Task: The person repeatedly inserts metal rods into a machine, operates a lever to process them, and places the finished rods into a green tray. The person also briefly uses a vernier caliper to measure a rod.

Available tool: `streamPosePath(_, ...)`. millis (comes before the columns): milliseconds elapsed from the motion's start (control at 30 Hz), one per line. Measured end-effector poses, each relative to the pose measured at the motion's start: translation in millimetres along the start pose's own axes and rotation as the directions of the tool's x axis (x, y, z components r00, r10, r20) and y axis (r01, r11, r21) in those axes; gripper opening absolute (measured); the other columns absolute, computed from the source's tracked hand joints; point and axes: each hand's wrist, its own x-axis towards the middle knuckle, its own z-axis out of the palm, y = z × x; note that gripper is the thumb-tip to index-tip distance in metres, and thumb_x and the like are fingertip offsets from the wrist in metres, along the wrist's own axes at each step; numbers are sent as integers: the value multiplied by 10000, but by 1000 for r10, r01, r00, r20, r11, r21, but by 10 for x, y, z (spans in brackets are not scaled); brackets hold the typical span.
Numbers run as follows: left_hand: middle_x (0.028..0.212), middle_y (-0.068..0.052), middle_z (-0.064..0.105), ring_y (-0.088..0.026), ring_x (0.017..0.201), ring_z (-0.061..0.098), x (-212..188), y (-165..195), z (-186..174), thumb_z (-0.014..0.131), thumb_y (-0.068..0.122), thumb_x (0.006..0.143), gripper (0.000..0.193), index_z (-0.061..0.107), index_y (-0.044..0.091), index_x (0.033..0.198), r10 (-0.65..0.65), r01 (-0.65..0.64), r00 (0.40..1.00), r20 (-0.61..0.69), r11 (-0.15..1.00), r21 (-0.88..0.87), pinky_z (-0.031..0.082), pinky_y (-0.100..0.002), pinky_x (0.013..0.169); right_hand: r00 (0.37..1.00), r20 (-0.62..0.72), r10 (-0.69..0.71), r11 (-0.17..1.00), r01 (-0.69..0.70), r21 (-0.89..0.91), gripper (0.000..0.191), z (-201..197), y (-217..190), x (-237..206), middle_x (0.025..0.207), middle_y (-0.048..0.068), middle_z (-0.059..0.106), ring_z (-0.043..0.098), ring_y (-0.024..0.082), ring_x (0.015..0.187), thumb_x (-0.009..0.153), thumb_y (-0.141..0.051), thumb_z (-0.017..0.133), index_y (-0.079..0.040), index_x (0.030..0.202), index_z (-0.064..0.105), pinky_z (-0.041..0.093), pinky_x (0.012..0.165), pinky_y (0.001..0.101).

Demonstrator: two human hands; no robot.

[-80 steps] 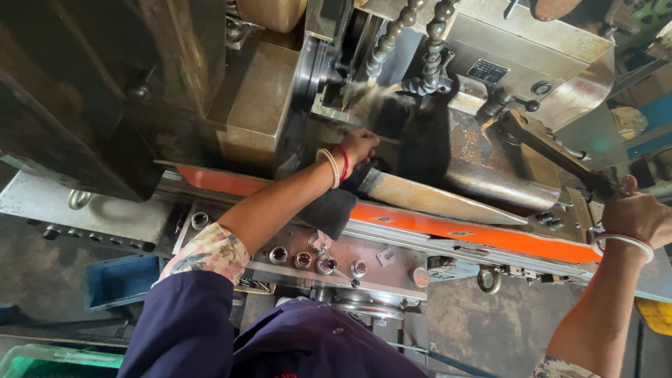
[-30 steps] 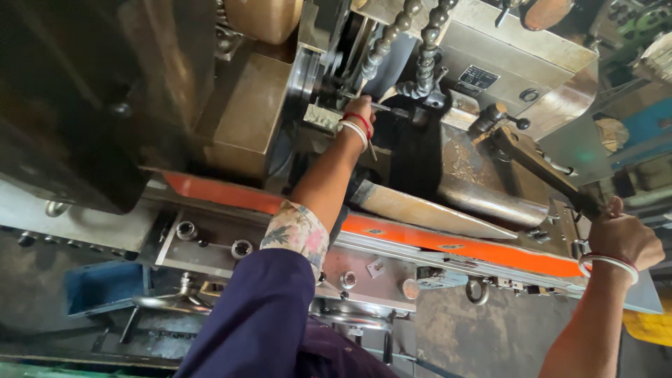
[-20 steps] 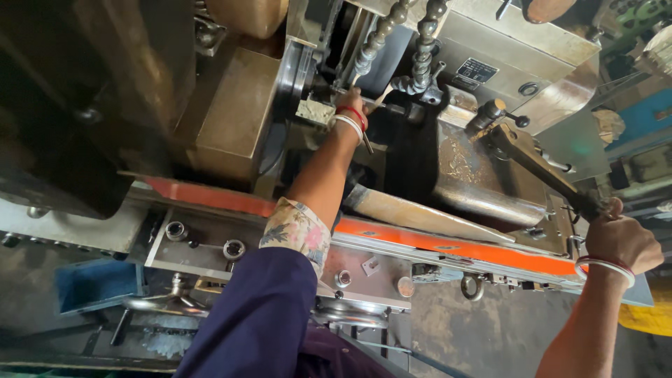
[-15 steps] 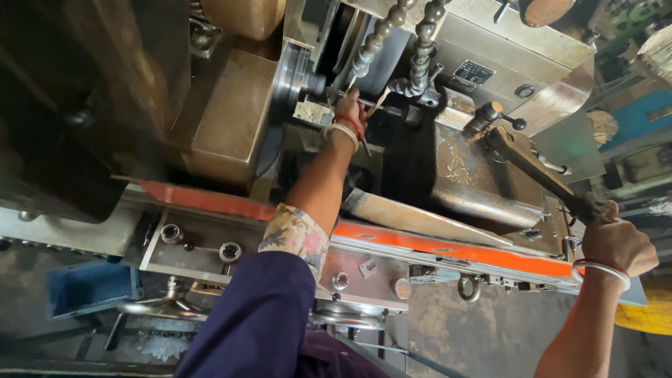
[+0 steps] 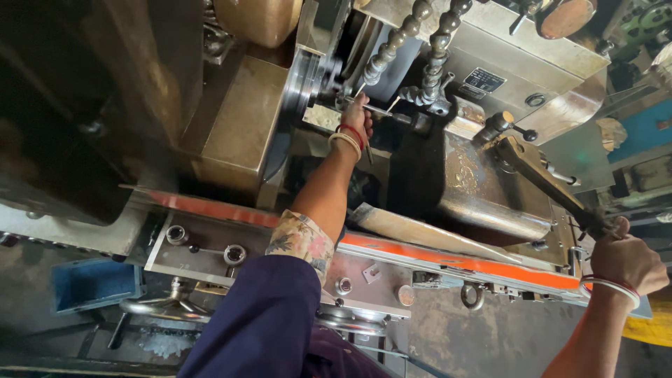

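A workshop with a dark concrete floor (image 5: 483, 336) holds a big steel machine (image 5: 231, 133) with an orange strip (image 5: 448, 260) along its front edge and a row of knobs on a grey panel (image 5: 210, 248). Two beaded coolant hoses (image 5: 413, 42) hang down into the work zone.

In the head view, the left hand (image 5: 358, 115) reaches deep into the machine, its fingers closed in a pinch on a thin metal rod (image 5: 374, 110) that lies crosswise just beside the round chuck (image 5: 304, 77). Bangles sit on that wrist. The right hand (image 5: 626, 259) is wrapped tight around the end of a long lever (image 5: 542, 182), fingers curled fully round it, well apart from the left. A blue bin (image 5: 91, 283) sits low on the floor side.

To do this step well, I judge the rod should be kept level and lined up with the chuck's centre, with only the fingertips near the face. The lever should be held steady, not pulled, while the left hand is inside. The loose bangles and the sleeve (image 5: 301, 241) look like the main hazard near turning parts, so the arm should stay clear of the chuck rim.
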Motion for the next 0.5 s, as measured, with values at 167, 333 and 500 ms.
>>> streamPosePath(167, 648, 54, 448, -115, 521, 448, -19, 22, 23, 633, 667, 878, 439, 642, 258, 1037, -30, 29, 999, -33, 998, -52, 343, -331, 494, 1000, -13, 2, 1000, -2, 2, 708, -3, 5, -16, 786, 237, 749, 709, 436, 806, 1135, -502, 260, -130, 977, 841, 444, 670, 492)
streamPosePath(333, 614, 62, 428, -111, 482, 404, -41, 36, -11, 577, 679, 870, 498, 707, 224, 1025, 50, -50, 996, -76, 999, 4, 321, -346, 446, 999, -29, -14, 1000, 14, 12, 696, 23, 31, -31, 788, 234, 747, 708, 430, 814, 1139, -486, 262, -130, 993, 841, 435, 686, 496)
streamPosePath(500, 715, -51, 558, -209, 587, 491, 2, 4, -91, 688, 526, 897, 460, 660, 103, 1073, 216, -212, 942, -255, 976, 44, 444, -435, 567, 999, -33, -37, 999, 36, -8, 692, -59, -28, -52, 782, 224, 746, 713, 431, 819, 1137, -470, 271, -115, 946, 834, 449, 705, 501)
